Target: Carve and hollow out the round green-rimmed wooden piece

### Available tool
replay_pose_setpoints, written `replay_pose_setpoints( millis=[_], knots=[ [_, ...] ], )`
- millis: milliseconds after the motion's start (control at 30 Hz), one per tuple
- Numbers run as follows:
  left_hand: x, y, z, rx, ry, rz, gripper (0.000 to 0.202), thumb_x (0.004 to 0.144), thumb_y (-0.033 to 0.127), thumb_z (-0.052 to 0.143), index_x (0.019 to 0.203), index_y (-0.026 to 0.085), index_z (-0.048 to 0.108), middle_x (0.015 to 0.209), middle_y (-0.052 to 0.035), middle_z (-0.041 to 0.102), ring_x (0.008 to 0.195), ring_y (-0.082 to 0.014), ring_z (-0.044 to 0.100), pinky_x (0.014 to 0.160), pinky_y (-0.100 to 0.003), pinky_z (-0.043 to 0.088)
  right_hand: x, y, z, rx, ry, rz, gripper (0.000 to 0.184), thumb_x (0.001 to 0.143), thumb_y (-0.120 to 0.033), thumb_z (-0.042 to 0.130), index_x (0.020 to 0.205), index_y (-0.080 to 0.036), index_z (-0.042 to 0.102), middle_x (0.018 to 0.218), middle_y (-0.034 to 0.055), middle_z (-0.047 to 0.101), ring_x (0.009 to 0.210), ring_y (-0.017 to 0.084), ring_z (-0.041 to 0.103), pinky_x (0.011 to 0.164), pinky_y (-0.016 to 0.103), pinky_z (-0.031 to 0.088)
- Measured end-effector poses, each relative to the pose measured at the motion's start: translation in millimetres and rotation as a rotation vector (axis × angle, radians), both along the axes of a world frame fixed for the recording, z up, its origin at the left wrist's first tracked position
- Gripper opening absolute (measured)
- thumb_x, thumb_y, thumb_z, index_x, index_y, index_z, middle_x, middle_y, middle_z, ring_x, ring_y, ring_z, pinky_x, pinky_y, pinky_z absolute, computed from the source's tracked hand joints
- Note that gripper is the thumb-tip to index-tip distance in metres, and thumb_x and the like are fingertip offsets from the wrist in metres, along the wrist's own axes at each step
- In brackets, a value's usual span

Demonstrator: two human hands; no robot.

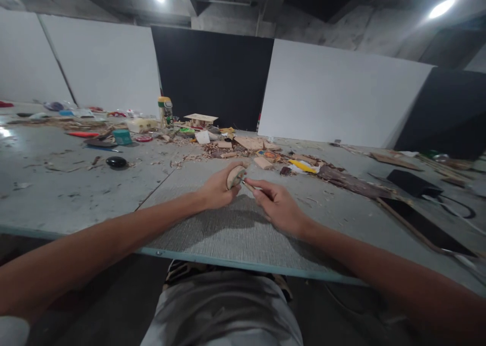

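My left hand (219,188) is closed round a pale, rounded piece of wood (236,177), its face turned to the right. Between the fingertips of my right hand (279,204) is a thin tool with a wooden handle (249,185); its narrow tip meets the face of the wood. What kind of tip it has is too small to make out. Both hands are just above the grey table (212,224), near its front edge.
Wood shavings and small wooden blocks (262,162) lie beyond my hands. A strip of bark (349,181), a yellow-handled tool (302,165) and a phone or tablet (425,224) are to the right. A black mouse-like object (116,162), teal jar (122,137) and bottle (165,112) stand left.
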State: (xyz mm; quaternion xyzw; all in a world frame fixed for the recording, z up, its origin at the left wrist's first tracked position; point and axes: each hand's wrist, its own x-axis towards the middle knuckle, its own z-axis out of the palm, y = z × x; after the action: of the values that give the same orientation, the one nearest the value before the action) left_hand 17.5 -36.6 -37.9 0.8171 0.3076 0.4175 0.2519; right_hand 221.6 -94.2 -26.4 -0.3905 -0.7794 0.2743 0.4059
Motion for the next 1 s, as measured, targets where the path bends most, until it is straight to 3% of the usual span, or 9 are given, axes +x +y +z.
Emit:
replay_pose_setpoints(
  millis=[100,233,300,433,533,633,700,833,1000],
  knots=[
    [-0.6,3.1,-2.7,0.111,0.08,0.04,0.059,0.084,0.021,0.058,0.141,0.02,0.041,0.117,-0.0098,0.065,0.1,-0.0229,0.064,0.088,-0.038,0.051,1.4,2.5,-3.2,-0.196,0.06,0.043,0.049,0.098,-0.037,0.048,0.143,-0.018,0.055,0.063,-0.0001,0.063,0.04,0.01,0.048,0.042,0.024,0.042],
    [1.7,7.3,-4.5,0.077,0.06,0.045,0.059,0.08,0.021,0.061,0.137,0.019,0.044,0.112,-0.0091,0.066,0.095,-0.022,0.064,0.085,-0.037,0.052,1.3,5.6,-5.7,0.101,-0.033,-0.041,0.036,0.093,-0.027,0.054,0.125,-0.023,0.07,0.102,0.0099,0.075,0.088,0.021,0.07,0.078,0.035,0.055],
    [2.5,7.6,0.5,-0.083,0.008,-0.012,0.056,0.077,0.022,0.064,0.13,0.017,0.048,0.104,-0.008,0.067,0.088,-0.0205,0.065,0.076,-0.034,0.053,0.7,7.4,-4.1,0.173,-0.075,-0.059,0.035,0.091,-0.024,0.054,0.121,-0.023,0.072,0.114,0.0102,0.073,0.101,0.023,0.068,0.088,0.037,0.052],
    [-2.7,6.4,20.3,-0.58,-0.06,-0.306,0.032,0.082,0.03,0.065,0.11,0.016,0.059,0.093,-0.0072,0.067,0.08,-0.021,0.07,0.059,-0.028,0.053,2.1,10.5,3.2,0.044,-0.038,-0.022,0.044,0.098,-0.032,0.046,0.136,-0.018,0.062,0.077,0.004,0.069,0.055,0.013,0.054,0.055,0.026,0.043],
    [-10.2,7.9,30.7,-0.695,-0.125,-0.392,0.028,0.082,0.033,0.067,0.1,0.012,0.063,0.086,-0.0098,0.07,0.075,-0.0203,0.07,0.058,-0.026,0.054,6.3,10.8,7.5,0.136,-0.099,-0.025,0.044,0.098,-0.028,0.044,0.138,-0.017,0.06,0.064,-0.0012,0.059,0.048,0.01,0.038,0.049,0.024,0.031],
    [-15.0,9.8,32.8,-0.714,-0.098,-0.361,0.034,0.081,0.035,0.07,0.106,0.013,0.064,0.106,-0.0143,0.071,0.076,-0.0208,0.072,0.055,-0.025,0.055,10.8,11.0,9.1,0.244,-0.206,-0.075,0.044,0.096,-0.022,0.044,0.136,-0.015,0.06,0.064,-0.0009,0.059,0.049,0.011,0.04,0.05,0.025,0.03],
    [-15.6,9.8,32.3,-0.689,-0.073,-0.324,0.038,0.081,0.036,0.072,0.111,0.015,0.062,0.119,-0.015,0.067,0.077,-0.0214,0.073,0.053,-0.025,0.055,12.4,12.3,9.2,0.291,-0.235,-0.11,0.044,0.094,-0.02,0.046,0.134,-0.013,0.062,0.069,0.0019,0.064,0.052,0.012,0.048,0.053,0.026,0.036],
    [-13.6,7.6,31.7,-0.643,-0.066,-0.299,0.04,0.08,0.038,0.074,0.11,0.016,0.059,0.106,-0.0128,0.069,0.071,-0.02,0.073,0.052,-0.025,0.055,13.3,17.3,8.0,0.355,-0.219,-0.092,0.041,0.09,-0.016,0.05,0.127,-0.017,0.067,0.107,0.0106,0.075,0.085,0.02,0.068,0.075,0.032,0.051],
    [-11.2,4.9,31.5,-0.684,-0.085,-0.31,0.044,0.081,0.036,0.075,0.115,0.019,0.053,0.115,-0.0122,0.065,0.069,-0.0173,0.071,0.056,-0.028,0.057,14.5,22.6,5.1,0.372,-0.226,-0.09,0.046,0.09,-0.014,0.049,0.131,-0.023,0.066,0.127,0.0091,0.07,0.108,0.024,0.068,0.089,0.038,0.053]
  ],
)
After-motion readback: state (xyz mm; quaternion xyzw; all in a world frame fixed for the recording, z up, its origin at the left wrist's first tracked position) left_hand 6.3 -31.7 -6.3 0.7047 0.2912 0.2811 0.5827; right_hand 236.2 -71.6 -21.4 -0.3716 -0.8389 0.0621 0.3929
